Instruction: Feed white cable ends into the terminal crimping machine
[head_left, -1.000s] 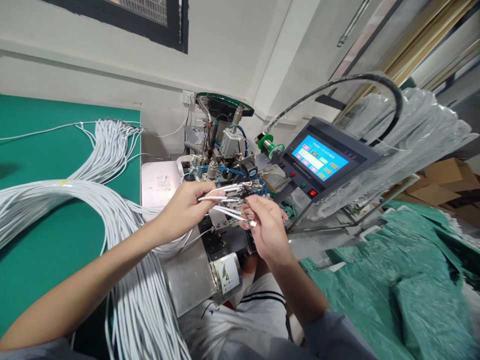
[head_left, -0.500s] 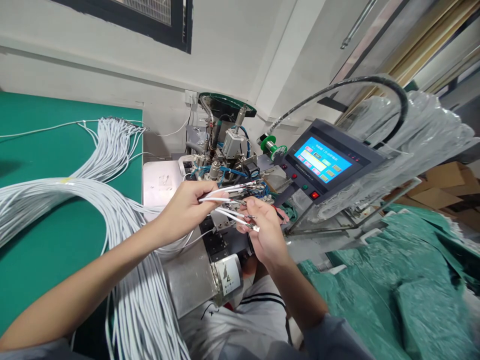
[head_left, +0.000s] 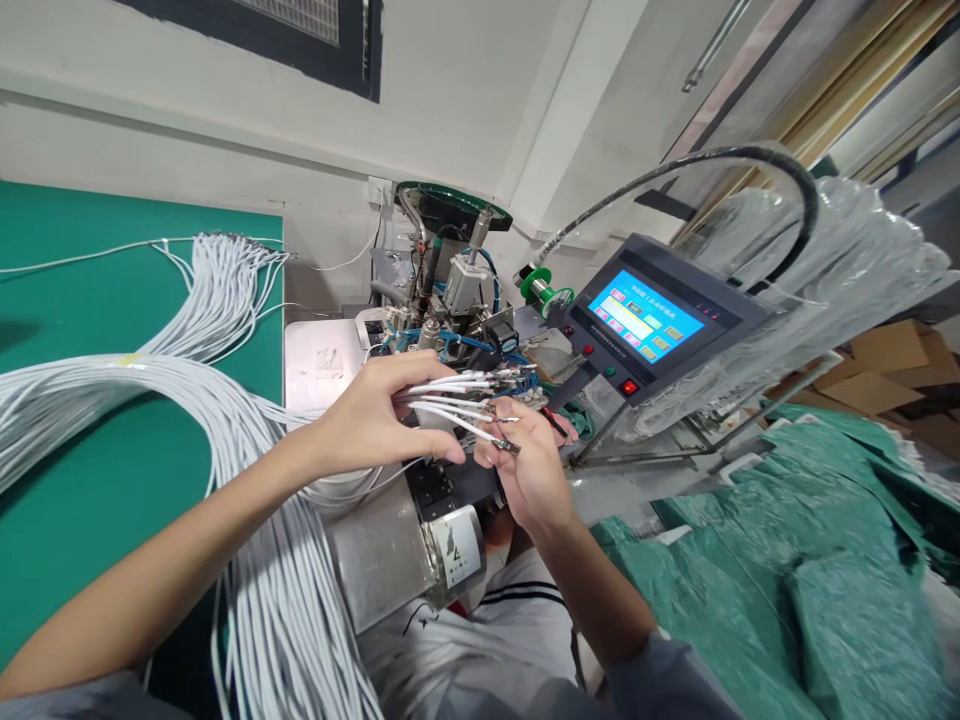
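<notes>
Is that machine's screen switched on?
On: the screen glows bright blue, showing pink, yellow and green boxes, and a red button beneath it looks lit.

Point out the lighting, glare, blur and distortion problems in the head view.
Head view: wide-angle stretch towards the edges; bright highlights on the clear plastic wrap; deep shadow beneath the green tabletop; green sheeting soft towards the right edge; lit screen readable as colour blocks, its lettering too small to read; both hands reasonably sharp, the white wires' tips cluttered between them.
</notes>
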